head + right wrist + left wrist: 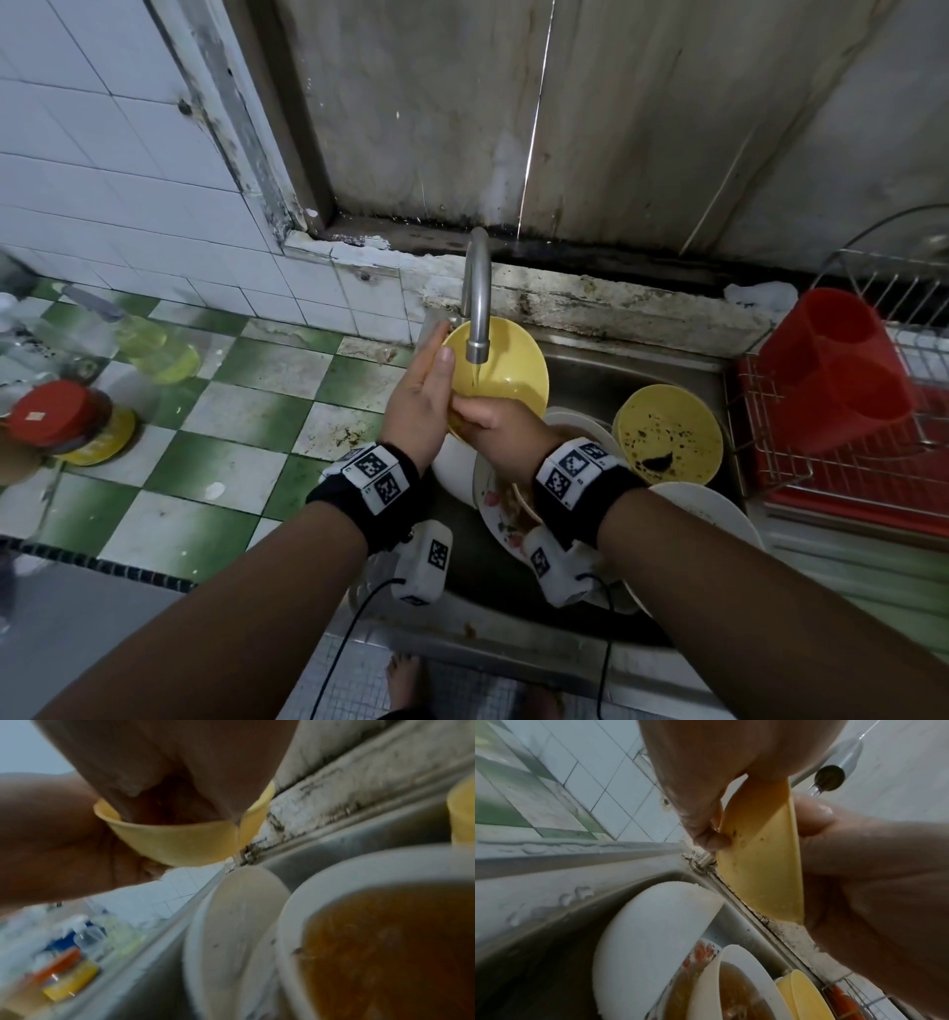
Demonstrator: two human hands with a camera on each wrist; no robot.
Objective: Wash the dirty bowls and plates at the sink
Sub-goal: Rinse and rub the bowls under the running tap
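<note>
Counter [246, 411]: green-and-white checked tiles, left of the hands.
On counter: red-lidded jar [61, 421], yellow liquid bottle [149, 344].
Right of hands: red dish rack [847, 426].

Red-lidded jar [59, 416], soap bottle [154, 344] on checkered counter [246, 411]; red rack [842, 411] right

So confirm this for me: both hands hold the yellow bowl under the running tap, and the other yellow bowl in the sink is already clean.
Not quite. Both hands, left and right, do hold the yellow bowl under the running tap, but the other yellow bowl in the sink is still dirty, speckled with dark residue. The head view shows it.
</note>
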